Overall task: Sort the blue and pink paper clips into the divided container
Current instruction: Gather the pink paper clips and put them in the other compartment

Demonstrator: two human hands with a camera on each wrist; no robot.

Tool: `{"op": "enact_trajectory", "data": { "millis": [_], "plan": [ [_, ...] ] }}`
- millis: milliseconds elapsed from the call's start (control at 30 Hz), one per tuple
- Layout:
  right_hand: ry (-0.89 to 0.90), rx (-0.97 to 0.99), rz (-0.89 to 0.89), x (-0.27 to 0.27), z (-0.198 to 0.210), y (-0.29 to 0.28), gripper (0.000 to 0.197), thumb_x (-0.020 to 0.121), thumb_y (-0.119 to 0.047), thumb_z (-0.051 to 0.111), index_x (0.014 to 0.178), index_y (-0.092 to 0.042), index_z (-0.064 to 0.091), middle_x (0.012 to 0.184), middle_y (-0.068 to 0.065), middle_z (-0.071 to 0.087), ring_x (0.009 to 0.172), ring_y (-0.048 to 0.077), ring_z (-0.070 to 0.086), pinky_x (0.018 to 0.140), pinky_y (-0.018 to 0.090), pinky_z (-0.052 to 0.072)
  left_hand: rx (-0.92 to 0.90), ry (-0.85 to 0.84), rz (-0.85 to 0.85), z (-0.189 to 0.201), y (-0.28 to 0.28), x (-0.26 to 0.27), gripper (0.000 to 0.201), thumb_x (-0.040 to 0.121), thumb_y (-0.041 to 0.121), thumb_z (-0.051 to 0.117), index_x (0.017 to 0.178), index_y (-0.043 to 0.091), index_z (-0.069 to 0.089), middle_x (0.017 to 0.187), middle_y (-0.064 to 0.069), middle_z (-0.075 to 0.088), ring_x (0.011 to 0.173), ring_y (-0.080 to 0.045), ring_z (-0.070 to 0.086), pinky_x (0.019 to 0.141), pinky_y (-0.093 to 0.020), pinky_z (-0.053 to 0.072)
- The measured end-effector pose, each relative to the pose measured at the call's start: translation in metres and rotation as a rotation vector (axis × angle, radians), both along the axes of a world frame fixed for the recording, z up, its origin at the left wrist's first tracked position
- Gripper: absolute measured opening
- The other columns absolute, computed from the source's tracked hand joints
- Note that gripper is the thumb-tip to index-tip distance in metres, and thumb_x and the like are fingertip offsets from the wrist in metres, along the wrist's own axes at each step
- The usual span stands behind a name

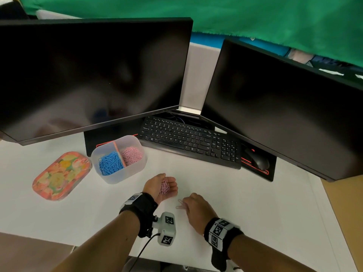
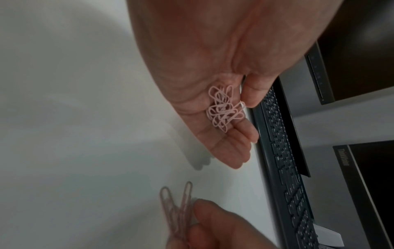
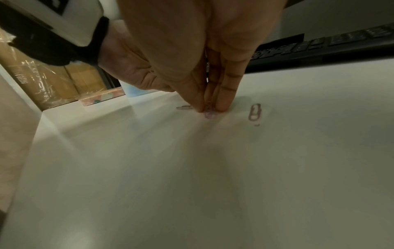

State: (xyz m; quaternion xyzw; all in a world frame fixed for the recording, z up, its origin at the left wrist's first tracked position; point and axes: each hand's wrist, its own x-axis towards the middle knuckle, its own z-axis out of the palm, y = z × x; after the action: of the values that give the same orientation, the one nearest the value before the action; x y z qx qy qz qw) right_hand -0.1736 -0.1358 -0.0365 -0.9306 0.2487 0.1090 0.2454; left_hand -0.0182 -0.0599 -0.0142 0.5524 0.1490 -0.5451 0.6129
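A clear divided container (image 1: 117, 178) stands at the left of the white desk, with blue paper clips (image 1: 110, 163) in its left half and pink paper clips (image 1: 131, 155) in its right half. My left hand (image 1: 168, 185) lies palm up in front of it, cupped round a small bunch of pink clips (image 2: 223, 109). Just to its right, my right hand (image 1: 186, 203) is palm down, its fingertips (image 3: 224, 106) pinching pink clips (image 1: 180, 205) on the desk surface. One loose clip (image 3: 254, 112) lies right of those fingertips and another (image 3: 183, 107) lies left of them.
A floral tin tray (image 1: 60, 175) lies left of the container. A black keyboard (image 1: 192, 142) and mouse (image 1: 257, 160) sit behind the hands, under two dark monitors (image 1: 88, 75) (image 1: 284, 105). The white desk (image 1: 245, 203) stretches right.
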Motion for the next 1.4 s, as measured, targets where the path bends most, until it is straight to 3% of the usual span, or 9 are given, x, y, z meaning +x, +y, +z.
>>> {"op": "enact_trajectory", "data": {
  "millis": [100,267,533,733,933,1067,1267,1333,1400],
  "plan": [
    [0.054,0.001,-0.007,0.007,0.002,-0.002,0.017,0.091,-0.004,0.045,0.099,-0.008,0.059,0.103,0.011,0.056,0.098,0.027,0.054,0.075,0.029,0.040,0.009,0.001,-0.004,-0.002,0.002,-0.002,0.043,0.102,0.023,0.034,0.083,-0.004,0.062,0.075,-0.017,0.060,0.069,-0.029,0.058,0.078,-0.043,0.052],
    [0.105,0.030,-0.020,0.016,0.006,-0.008,0.027,0.084,0.005,0.046,0.106,-0.006,0.058,0.109,0.012,0.056,0.102,0.028,0.054,0.083,0.031,0.043,0.028,0.011,0.008,0.001,0.004,-0.005,0.043,0.102,0.023,0.034,0.084,-0.004,0.062,0.077,-0.018,0.060,0.070,-0.029,0.057,0.079,-0.042,0.052],
    [0.115,0.102,-0.062,0.028,0.008,-0.020,0.028,0.084,0.002,0.047,0.107,-0.011,0.057,0.112,0.010,0.057,0.100,0.025,0.055,0.083,0.029,0.046,0.038,0.033,0.021,0.007,0.003,-0.008,0.046,0.102,0.022,0.034,0.068,0.002,0.059,0.071,-0.014,0.058,0.067,-0.027,0.055,0.077,-0.040,0.051],
    [-0.133,0.204,-0.147,0.048,0.039,-0.021,0.025,0.090,-0.006,0.043,0.103,-0.015,0.061,0.107,0.004,0.061,0.095,0.015,0.058,0.081,0.023,0.048,0.037,0.018,0.054,0.007,0.002,-0.008,0.040,0.102,0.021,0.034,0.088,-0.005,0.061,0.075,-0.018,0.063,0.070,-0.029,0.059,0.077,-0.042,0.052],
    [-0.257,0.279,-0.079,0.078,0.069,-0.011,0.022,0.086,-0.013,0.059,0.106,-0.018,0.062,0.097,-0.004,0.059,0.080,0.006,0.054,0.072,0.010,0.044,-0.087,0.042,0.088,0.027,0.000,0.000,0.031,0.097,0.012,0.035,0.088,0.002,0.062,0.079,-0.014,0.065,0.071,-0.023,0.061,0.066,-0.033,0.052],
    [-0.436,0.261,-0.211,0.073,0.088,-0.027,0.018,0.090,-0.027,0.059,0.106,-0.020,0.063,0.094,-0.006,0.062,0.085,0.004,0.058,0.077,0.018,0.050,-0.183,0.061,0.288,0.041,0.008,0.034,0.034,0.101,0.017,0.032,0.098,-0.005,0.057,0.090,-0.021,0.063,0.081,-0.030,0.062,0.074,-0.037,0.060],
    [-0.384,0.223,-0.312,0.037,0.071,-0.059,0.013,0.091,-0.032,0.056,0.098,-0.024,0.064,0.092,-0.007,0.066,0.085,0.005,0.061,0.078,0.023,0.053,-0.201,-0.083,0.532,0.068,0.018,0.097,0.023,0.098,0.017,0.036,0.087,0.009,0.054,0.072,-0.003,0.057,0.070,-0.017,0.056,0.072,-0.030,0.054],
    [-0.313,0.223,-0.336,0.023,0.059,-0.064,0.022,0.091,-0.033,0.056,0.109,-0.021,0.063,0.100,-0.006,0.065,0.090,0.005,0.061,0.083,0.024,0.052,-0.064,-0.144,0.524,0.073,0.016,0.106,0.017,0.098,0.023,0.044,0.103,0.011,0.054,0.091,-0.006,0.056,0.089,-0.020,0.054,0.085,-0.036,0.053],
    [-0.228,0.205,-0.330,0.008,0.050,-0.066,0.027,0.093,-0.031,0.054,0.117,-0.020,0.060,0.106,-0.005,0.064,0.095,0.007,0.059,0.086,0.023,0.049,0.068,-0.188,0.431,0.072,0.014,0.108,0.036,0.096,0.032,0.048,0.127,0.012,0.049,0.117,-0.010,0.051,0.111,-0.026,0.050,0.099,-0.043,0.046]
  ]
}}
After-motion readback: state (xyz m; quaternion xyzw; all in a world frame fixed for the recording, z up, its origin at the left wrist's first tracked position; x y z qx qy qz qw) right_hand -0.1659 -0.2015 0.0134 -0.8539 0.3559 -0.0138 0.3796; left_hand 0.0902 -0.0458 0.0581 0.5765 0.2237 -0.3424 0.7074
